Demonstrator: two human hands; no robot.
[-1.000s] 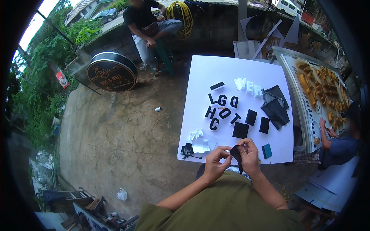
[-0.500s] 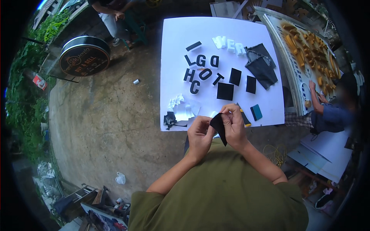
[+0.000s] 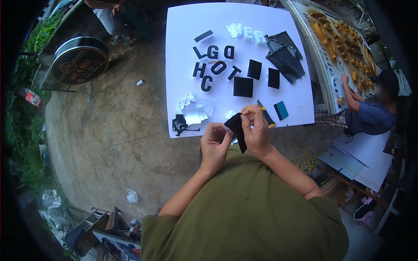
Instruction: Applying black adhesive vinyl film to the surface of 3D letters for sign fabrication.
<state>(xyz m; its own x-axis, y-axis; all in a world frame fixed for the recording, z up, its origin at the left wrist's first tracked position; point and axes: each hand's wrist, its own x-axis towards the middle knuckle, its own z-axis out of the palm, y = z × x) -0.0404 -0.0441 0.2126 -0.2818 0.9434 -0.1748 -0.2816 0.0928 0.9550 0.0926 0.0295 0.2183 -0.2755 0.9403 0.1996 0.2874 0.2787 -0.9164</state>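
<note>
In front of my chest, past the near edge of the white tabletop (image 3: 178, 65), both hands are closed on a small black sheet (image 3: 238, 128). My right hand (image 3: 257, 130) pinches its upper right side between thumb and fingers. The fingers of my left hand (image 3: 213, 145) are closed at its left corner, where a pale sliver shows; whether that is a backing layer I cannot tell. Beyond my hands lie black rectangles (image 3: 243, 87) and block letters with black faces (image 3: 218, 68). A yellow-and-black cutter (image 3: 267, 116), partly hidden by my right hand, lies near a teal squeegee card (image 3: 281, 110).
Crumpled white paper (image 3: 193, 112) and black scraps (image 3: 179, 125) lie at the table's near left corner. White block letters (image 3: 248, 35) and large dark sheets (image 3: 287, 58) lie farther back. At right, another person (image 3: 370, 111) works by a board of yellow-brown pieces (image 3: 344, 41). A round sign (image 3: 80, 61) stands left.
The view has shifted, so the table appears higher and farther left. My hands still hold the black sheet, and more of it shows between them, with a pale sliver at its left corner.
</note>
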